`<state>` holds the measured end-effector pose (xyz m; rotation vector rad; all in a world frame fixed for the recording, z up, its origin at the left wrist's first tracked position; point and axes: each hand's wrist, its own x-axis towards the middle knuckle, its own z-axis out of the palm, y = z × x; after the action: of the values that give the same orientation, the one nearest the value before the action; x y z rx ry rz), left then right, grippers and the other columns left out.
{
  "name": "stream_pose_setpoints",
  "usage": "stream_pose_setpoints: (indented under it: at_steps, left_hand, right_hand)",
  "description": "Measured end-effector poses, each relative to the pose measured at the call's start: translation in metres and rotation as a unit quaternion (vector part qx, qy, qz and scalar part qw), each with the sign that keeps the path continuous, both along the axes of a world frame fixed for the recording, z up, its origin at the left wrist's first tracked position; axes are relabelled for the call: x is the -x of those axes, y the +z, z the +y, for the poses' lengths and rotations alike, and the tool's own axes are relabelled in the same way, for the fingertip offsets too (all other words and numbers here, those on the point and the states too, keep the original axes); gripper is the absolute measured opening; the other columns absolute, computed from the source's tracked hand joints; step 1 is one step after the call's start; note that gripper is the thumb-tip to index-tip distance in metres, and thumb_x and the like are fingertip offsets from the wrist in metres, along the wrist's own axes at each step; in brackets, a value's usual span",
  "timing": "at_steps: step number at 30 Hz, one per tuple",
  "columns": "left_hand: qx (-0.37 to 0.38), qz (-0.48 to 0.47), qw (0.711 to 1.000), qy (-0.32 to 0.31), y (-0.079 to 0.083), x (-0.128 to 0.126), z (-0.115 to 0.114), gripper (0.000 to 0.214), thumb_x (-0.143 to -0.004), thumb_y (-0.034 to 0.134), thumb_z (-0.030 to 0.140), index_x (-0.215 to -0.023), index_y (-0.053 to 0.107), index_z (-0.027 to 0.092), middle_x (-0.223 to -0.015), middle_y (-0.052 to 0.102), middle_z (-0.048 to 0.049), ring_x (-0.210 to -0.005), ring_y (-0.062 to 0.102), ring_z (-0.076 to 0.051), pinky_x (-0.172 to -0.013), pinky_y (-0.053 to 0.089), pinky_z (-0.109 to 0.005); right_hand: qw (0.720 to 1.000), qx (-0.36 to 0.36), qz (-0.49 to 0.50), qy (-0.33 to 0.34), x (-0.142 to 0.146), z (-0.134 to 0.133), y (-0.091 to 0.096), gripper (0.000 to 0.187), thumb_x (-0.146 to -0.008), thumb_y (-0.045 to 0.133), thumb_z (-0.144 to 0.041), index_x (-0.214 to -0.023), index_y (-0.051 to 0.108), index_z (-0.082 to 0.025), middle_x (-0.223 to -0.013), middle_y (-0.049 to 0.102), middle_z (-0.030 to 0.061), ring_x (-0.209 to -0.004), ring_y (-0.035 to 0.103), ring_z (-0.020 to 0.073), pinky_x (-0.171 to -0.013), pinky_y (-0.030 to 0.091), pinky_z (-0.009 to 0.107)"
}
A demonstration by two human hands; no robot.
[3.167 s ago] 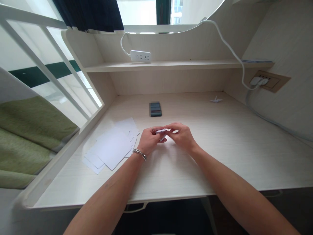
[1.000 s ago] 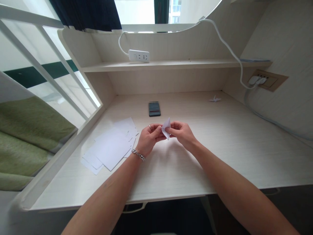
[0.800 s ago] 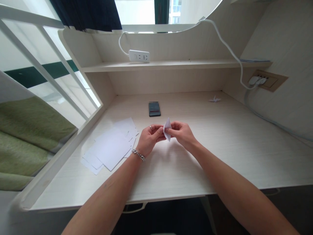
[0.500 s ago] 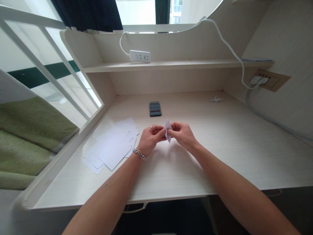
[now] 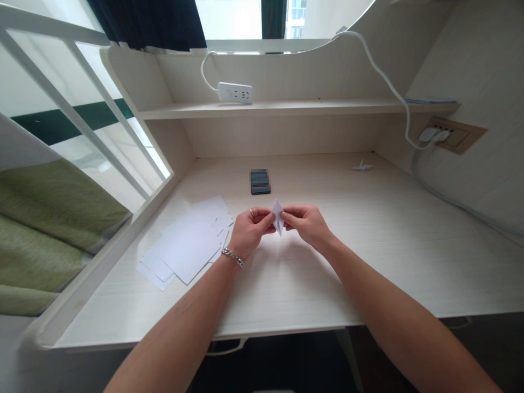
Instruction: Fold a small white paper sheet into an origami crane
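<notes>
A small folded piece of white paper (image 5: pixel 277 217), diamond-shaped with a crease down its middle, is held up above the desk between both hands. My left hand (image 5: pixel 252 229), with a ring and a chain bracelet, pinches its left edge between thumb and fingers. From the other side my right hand (image 5: pixel 306 222) grips the right edge the same way. Several loose white sheets (image 5: pixel 190 240) lie overlapping on the desk, left of my left hand. Far right at the back sits a folded paper crane (image 5: pixel 362 166).
Behind the hands a dark phone-like object (image 5: pixel 260 182), its face blurred out, lies on the pale desk (image 5: pixel 401 245). A white power strip (image 5: pixel 235 93) leans on the shelf (image 5: pixel 286 109). A white cable (image 5: pixel 379 71) runs to the wall socket (image 5: pixel 454 135).
The folded paper has shifted slightly left and turned so its creased face shows more squarely. The fingers of my right hand have moved a little toward its edge.
</notes>
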<state>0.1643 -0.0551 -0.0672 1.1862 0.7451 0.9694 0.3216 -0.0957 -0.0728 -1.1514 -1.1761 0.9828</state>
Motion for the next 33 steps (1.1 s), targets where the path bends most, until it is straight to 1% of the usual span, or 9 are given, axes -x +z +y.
stream_pose_setpoints:
  at_steps: [5, 10, 17, 20, 23, 25, 28, 30, 33]
  left_hand:
    - [-0.016, 0.023, 1.0, 0.009, -0.0017, -0.0002, 0.0007, 0.038, -0.062, 0.083, 0.038, -0.083, 0.067, 0.01, -0.071, 0.07, -0.0057, -0.064, 0.066, -0.014, -0.065, 0.057, -0.029]
    - [-0.022, 0.033, 0.999, 0.014, -0.0022, -0.0006, 0.0013, 0.037, -0.062, 0.082, 0.038, -0.081, 0.067, 0.01, -0.067, 0.068, -0.0043, -0.059, 0.062, -0.013, -0.061, 0.056, -0.029]
    - [-0.016, 0.056, 0.998, 0.019, -0.0013, 0.0, 0.0003, 0.037, -0.062, 0.082, 0.039, -0.082, 0.069, 0.011, -0.07, 0.068, -0.0046, -0.06, 0.061, -0.012, -0.059, 0.053, -0.025]
    - [-0.007, 0.066, 0.998, 0.018, -0.0018, 0.0008, 0.0015, 0.037, -0.06, 0.083, 0.039, -0.08, 0.069, 0.011, -0.069, 0.068, -0.0053, -0.061, 0.061, -0.013, -0.057, 0.051, -0.024]
    - [-0.001, 0.074, 0.997, 0.013, -0.0012, 0.0013, 0.0017, 0.034, -0.059, 0.083, 0.037, -0.076, 0.069, 0.011, -0.068, 0.067, -0.0053, -0.059, 0.059, -0.012, -0.054, 0.048, -0.023]
    - [-0.003, 0.084, 0.996, 0.0, 0.0001, 0.0013, 0.0006, 0.032, -0.06, 0.083, 0.035, -0.074, 0.07, 0.011, -0.066, 0.066, -0.0046, -0.057, 0.057, -0.011, -0.053, 0.046, -0.022]
    - [-0.013, 0.106, 0.993, -0.043, 0.0033, 0.0014, -0.0024, 0.029, -0.062, 0.082, 0.035, -0.073, 0.071, 0.01, -0.062, 0.063, -0.0031, -0.054, 0.054, -0.009, -0.051, 0.044, -0.022]
    - [-0.017, 0.112, 0.991, -0.07, 0.0052, 0.0019, -0.0038, 0.027, -0.063, 0.081, 0.035, -0.072, 0.071, 0.011, -0.059, 0.06, -0.0019, -0.051, 0.052, -0.009, -0.051, 0.042, -0.022]
    - [-0.011, 0.11, 0.99, -0.088, 0.0063, 0.0031, -0.0039, 0.025, -0.063, 0.081, 0.033, -0.068, 0.069, 0.011, -0.056, 0.058, -0.0007, -0.049, 0.05, -0.008, -0.049, 0.041, -0.023]
  right_hand:
    - [1.0, 0.001, -0.029, -0.011, 0.0013, -0.0004, -0.0004, 0.028, -0.072, 0.071, -0.039, -0.088, 0.077, -0.016, -0.067, 0.067, 0.0045, -0.059, 0.056, 0.0133, -0.058, 0.05, 0.028]
    - [0.999, 0.013, -0.03, -0.012, 0.0029, -0.0014, 0.0014, 0.028, -0.072, 0.07, -0.039, -0.086, 0.077, -0.016, -0.064, 0.066, 0.0039, -0.059, 0.057, 0.0134, -0.058, 0.05, 0.028]
    - [0.999, 0.013, -0.034, -0.011, 0.004, -0.0017, 0.0006, 0.029, -0.072, 0.071, -0.042, -0.083, 0.077, -0.015, -0.064, 0.066, 0.0042, -0.057, 0.057, 0.0136, -0.057, 0.05, 0.029]
    - [0.999, 0.02, -0.038, 0.003, 0.0026, -0.0023, 0.0004, 0.029, -0.074, 0.07, -0.042, -0.085, 0.077, -0.016, -0.066, 0.067, 0.0043, -0.058, 0.058, 0.0138, -0.058, 0.05, 0.029]
    - [0.998, 0.017, -0.061, 0.005, 0.0005, -0.0033, 0.0015, 0.028, -0.073, 0.071, -0.041, -0.086, 0.077, -0.016, -0.075, 0.071, 0.0063, -0.066, 0.061, 0.0159, -0.061, 0.049, 0.029]
    - [0.997, 0.002, -0.072, -0.006, 0.0, -0.0044, 0.0032, 0.028, -0.07, 0.073, -0.04, -0.085, 0.076, -0.017, -0.08, 0.072, 0.0071, -0.073, 0.063, 0.018, -0.065, 0.049, 0.029]
    - [0.999, -0.01, -0.047, -0.01, 0.0014, -0.0065, 0.0064, 0.027, -0.066, 0.077, -0.039, -0.08, 0.075, -0.015, -0.081, 0.073, 0.0075, -0.075, 0.064, 0.0194, -0.069, 0.049, 0.031]
    - [1.0, -0.006, -0.02, 0.001, 0.0029, -0.0074, 0.0081, 0.026, -0.065, 0.077, -0.038, -0.075, 0.074, -0.015, -0.076, 0.072, 0.0068, -0.071, 0.063, 0.0183, -0.068, 0.048, 0.031]
    - [1.0, 0.006, -0.009, 0.0, 0.0038, -0.0076, 0.0086, 0.026, -0.066, 0.076, -0.04, -0.07, 0.073, -0.014, -0.066, 0.068, 0.004, -0.062, 0.057, 0.0143, -0.06, 0.044, 0.028]
